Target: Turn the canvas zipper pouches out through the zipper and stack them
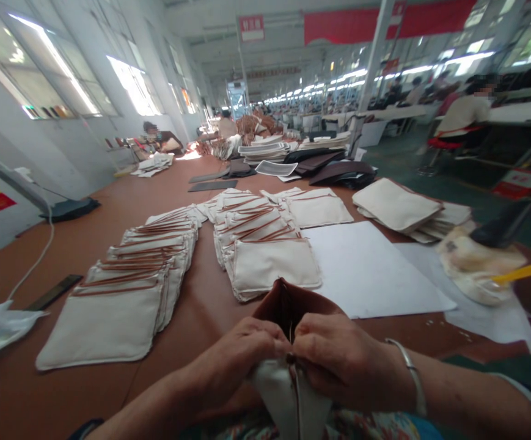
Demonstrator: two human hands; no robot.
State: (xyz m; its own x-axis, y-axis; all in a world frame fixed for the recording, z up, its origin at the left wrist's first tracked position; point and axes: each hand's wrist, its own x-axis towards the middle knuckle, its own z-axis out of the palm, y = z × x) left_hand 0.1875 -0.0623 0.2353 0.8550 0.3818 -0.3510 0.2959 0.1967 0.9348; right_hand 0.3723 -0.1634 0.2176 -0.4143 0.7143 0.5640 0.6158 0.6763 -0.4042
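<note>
Near the table's front edge, my left hand (251, 348) and my right hand (333, 348) are closed on a brown and cream pouch (277, 391). The two hands grip its edges close together, one on each side of the opening. Its brown part stands open beyond my fingers, and a dark seam or zipper runs down the cream part below them. Just past the pouch lies a row of overlapping cream pouches with brown edging (274, 263). A second such row (104, 330) lies to the left.
White paper (366, 269) covers the table's right part, with stacked cream pieces (396, 205) behind it. A bag with a yellow-handled tool (476, 263) is at right. Dark pieces (338, 171) are piled farther back. A white cord (47, 244) hangs at left. Other people sit in the background.
</note>
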